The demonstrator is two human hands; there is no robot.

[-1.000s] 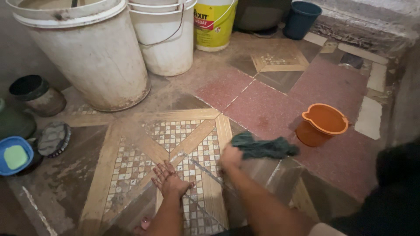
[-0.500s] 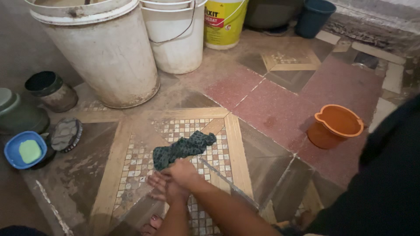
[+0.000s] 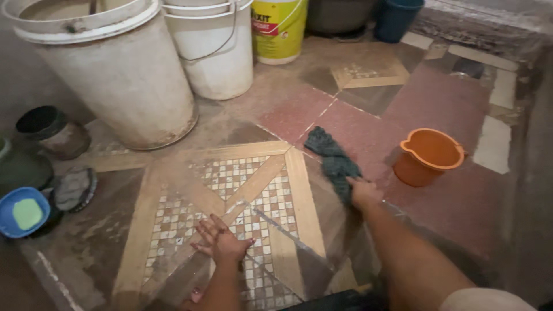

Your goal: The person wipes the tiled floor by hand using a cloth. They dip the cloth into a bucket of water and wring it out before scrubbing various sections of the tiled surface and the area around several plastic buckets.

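Right hand (image 3: 364, 193) grips a dark rag (image 3: 333, 161) against the floor (image 3: 461, 196), seemingly closed on it; left hand (image 3: 222, 242) presses flat, fingers spread, on mosaic tiles (image 3: 253, 190).

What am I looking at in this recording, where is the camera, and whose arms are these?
There is no machine here: a camera worn on a person's head looks down at their own two bare arms. The left hand presses flat on the wet patterned tile floor. The right hand grips a dark green wet rag lying on the tiles. Nearby stand a small orange plastic bucket, two large white plastic buckets, a yellow tub and a blue dish holding a green sponge.
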